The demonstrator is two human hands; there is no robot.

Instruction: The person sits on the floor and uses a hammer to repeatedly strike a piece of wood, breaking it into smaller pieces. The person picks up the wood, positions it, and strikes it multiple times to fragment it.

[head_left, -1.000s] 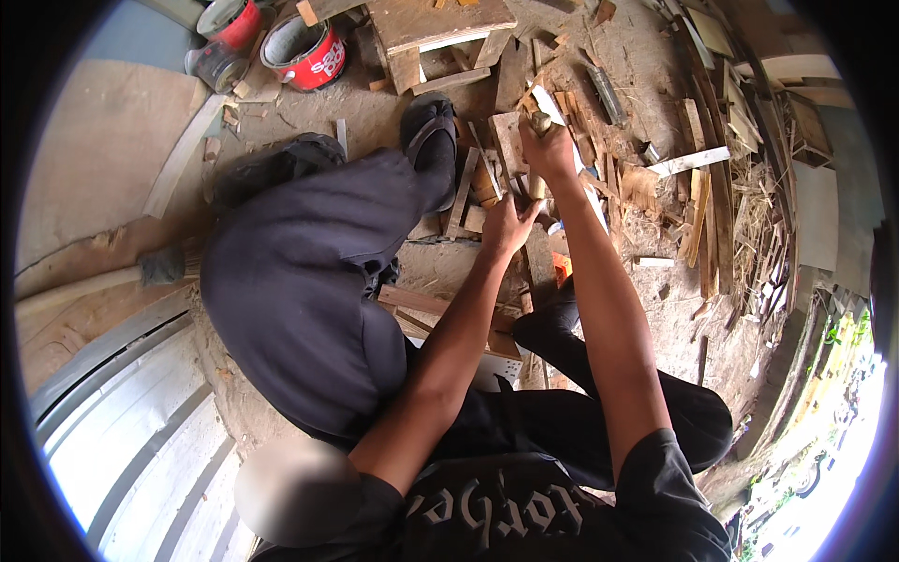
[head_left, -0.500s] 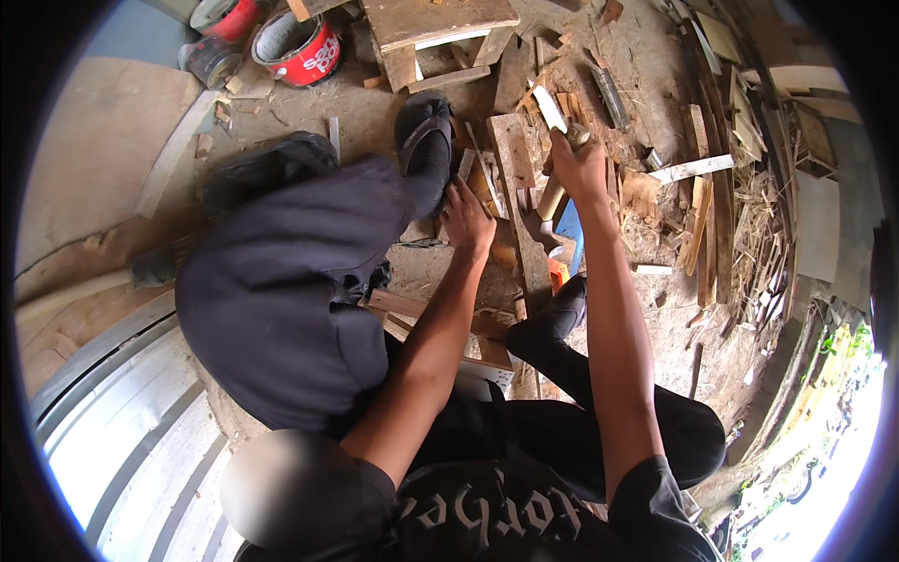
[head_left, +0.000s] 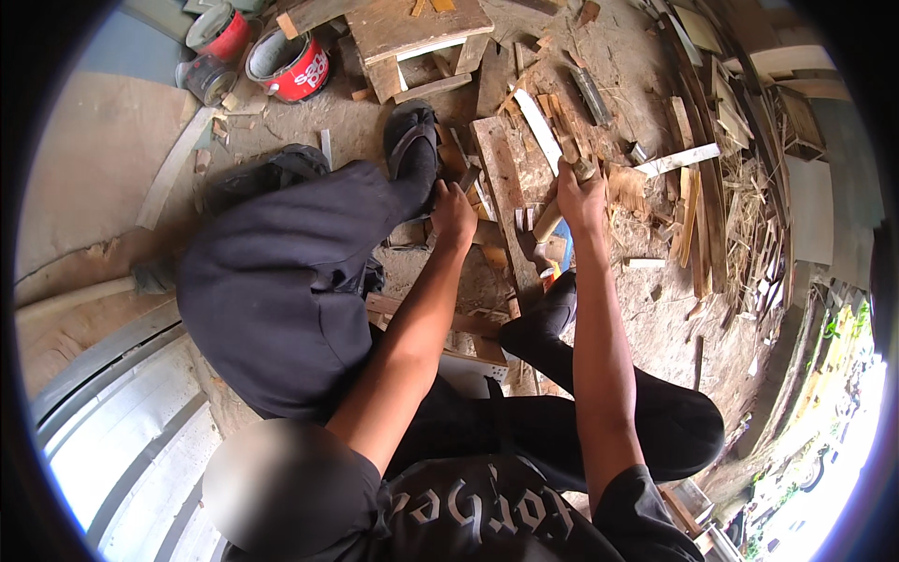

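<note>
My left hand (head_left: 454,214) is closed beside my left shoe, around a short dark block-like piece (head_left: 470,178) whose end sticks out above the fingers. My right hand (head_left: 582,201) grips a tool with a light wooden handle (head_left: 549,222); a rounded wooden end also shows above the fist, and the rest is hidden, so I cannot tell its exact kind. Between the hands lies a long worn plank (head_left: 499,164), running lengthwise away from my right foot. A blue object (head_left: 565,234) and a small orange thing (head_left: 551,273) lie just under the right wrist.
A low wooden stool (head_left: 417,37) stands ahead, with red buckets (head_left: 302,77) to its left. Wood scraps, a white strip (head_left: 679,160) and a dark metal-like bar (head_left: 590,96) litter the ground at right. A black bag (head_left: 253,178) lies left, near my bent leg.
My left hand has gone from spread fingers to a closed grip, with the block's end now showing. My right hand has come slightly nearer, still gripping the tool.
</note>
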